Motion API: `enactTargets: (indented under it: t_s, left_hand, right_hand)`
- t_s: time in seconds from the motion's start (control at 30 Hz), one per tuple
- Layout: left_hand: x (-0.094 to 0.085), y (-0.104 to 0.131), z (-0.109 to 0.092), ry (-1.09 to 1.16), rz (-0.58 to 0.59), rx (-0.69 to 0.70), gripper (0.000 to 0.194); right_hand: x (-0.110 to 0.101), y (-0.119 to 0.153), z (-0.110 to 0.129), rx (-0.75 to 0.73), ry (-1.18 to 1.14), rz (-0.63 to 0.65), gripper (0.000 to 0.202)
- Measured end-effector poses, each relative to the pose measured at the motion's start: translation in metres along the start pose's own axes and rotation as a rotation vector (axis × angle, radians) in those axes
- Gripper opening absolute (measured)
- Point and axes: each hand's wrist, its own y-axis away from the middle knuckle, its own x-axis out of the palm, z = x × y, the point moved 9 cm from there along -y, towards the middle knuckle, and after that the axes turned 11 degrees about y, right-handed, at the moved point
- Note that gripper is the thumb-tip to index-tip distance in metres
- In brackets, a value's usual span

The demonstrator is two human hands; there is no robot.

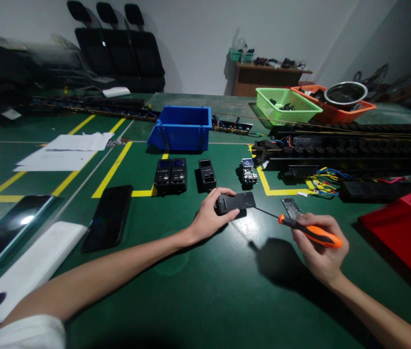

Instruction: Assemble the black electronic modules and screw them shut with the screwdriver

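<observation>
On the green tabletop (205,291), left to right: two paired black box-shaped modules (171,175); one single black module (207,174); our left hand (208,218), thumb and fingers closed about a flat black plastic casing (244,198), a firm pinch that, we judge, best resists twisting; one bare circuit-board module (249,173), beyond the casing; one orange-and-black-handled screwdriver (318,235), tip near the casing's right end, contact uncertain; we judge it needs square seating and light, even pressure; one small grey-black plate (290,207); our right hand (324,259), closed round the handle.
</observation>
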Motion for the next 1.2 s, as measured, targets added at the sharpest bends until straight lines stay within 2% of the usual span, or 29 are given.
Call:
enactTargets:
  t_s: [0.13,0.6,1.2]
  left_hand:
    - [0.001,0.0,0.0,0.015,0.013,-0.001,0.036]
    - [0.002,0.001,0.001,-0.006,0.016,0.017,0.037]
    - [0.002,0.001,-0.009,-0.069,0.002,0.133,0.036]
  right_hand:
    - [0.008,0.001,0.005,-0.025,-0.034,0.059,0.019]
    - [0.012,0.002,0.009,-0.054,-0.007,0.087,0.021]
    - [0.011,0.002,0.02,-0.139,0.028,0.089,0.026]
